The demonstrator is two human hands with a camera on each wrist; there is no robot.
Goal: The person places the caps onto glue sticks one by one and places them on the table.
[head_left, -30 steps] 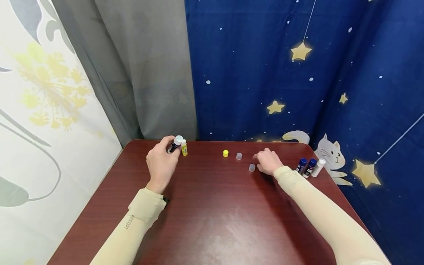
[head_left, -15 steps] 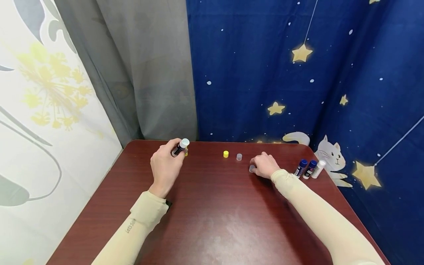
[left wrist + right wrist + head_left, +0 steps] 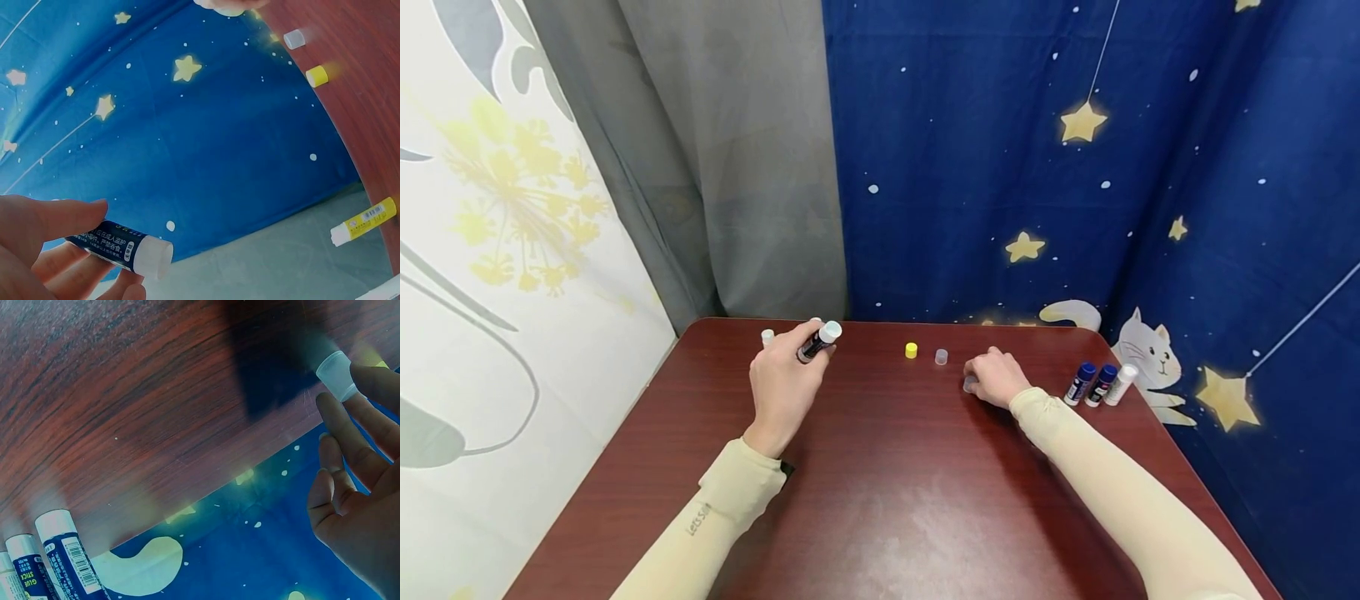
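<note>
In the head view my left hand (image 3: pixel 786 379) holds a dark navy glue stick (image 3: pixel 814 343) tilted, its white end pointing up and right. The left wrist view shows this glue stick (image 3: pixel 115 247) between thumb and fingers, with no cap on the white end. My right hand (image 3: pixel 997 377) is at the table, and its thumb and fingertips pinch a small translucent cap (image 3: pixel 336 375). A second translucent cap (image 3: pixel 942 357) and a yellow cap (image 3: pixel 911 350) sit between the hands. A yellow glue stick (image 3: pixel 372 219) stands uncapped beyond my left hand, which mostly hides it in the head view.
Two blue-capped glue sticks (image 3: pixel 1080 383) and a white one (image 3: pixel 1122 384) stand in a row at the table's right edge. Another white stick top (image 3: pixel 767 337) shows behind my left hand. Curtains hang behind the brown table (image 3: pixel 880 467).
My left hand lifts the navy glue stick to the right and nearer, uncovering a white stick top behind it. My right hand has moved slightly left and taken hold of the nearer translucent cap.
</note>
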